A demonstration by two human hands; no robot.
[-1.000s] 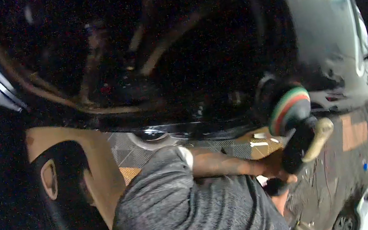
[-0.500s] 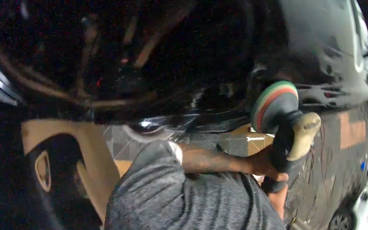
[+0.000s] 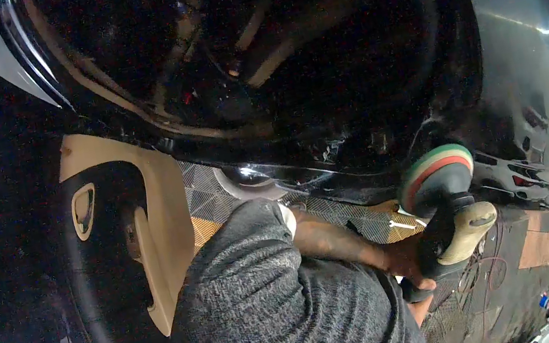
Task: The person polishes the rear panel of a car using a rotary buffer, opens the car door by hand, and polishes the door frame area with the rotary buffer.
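Black, glossy bodywork (image 3: 345, 71) of a vehicle occupies the upper part of the head view and carries reflections. A handheld polisher (image 3: 463, 234), comprising a dark body and a cream-coloured section, is located right of centre, at the lower portion of this bodywork. Its round pad (image 3: 438, 165), banded green and red at the edge, faces the glossy surface at close range; actual contact cannot be determined.

The left hand (image 3: 405, 258) is closed around the dark body of the polisher. Its bare forearm (image 3: 337, 237) extends from the short sleeve of a grey shirt (image 3: 300, 314). The right hand (image 3: 421, 303), mostly concealed, is positioned below the tool, near its dark rear portion; its grip cannot be determined.

A door panel (image 3: 167, 205), trimmed in tan and black, stands at the left. Patterned floor tiles (image 3: 376, 225), grey with tan areas, are visible beneath the bodywork. A narrow white item (image 3: 402, 224) lies on the tiles beside the pad. Further right, a reddish cable (image 3: 496, 275) curves across the dark floor (image 3: 490, 310), and a flat brown rectangular piece (image 3: 540, 247) lies nearby.
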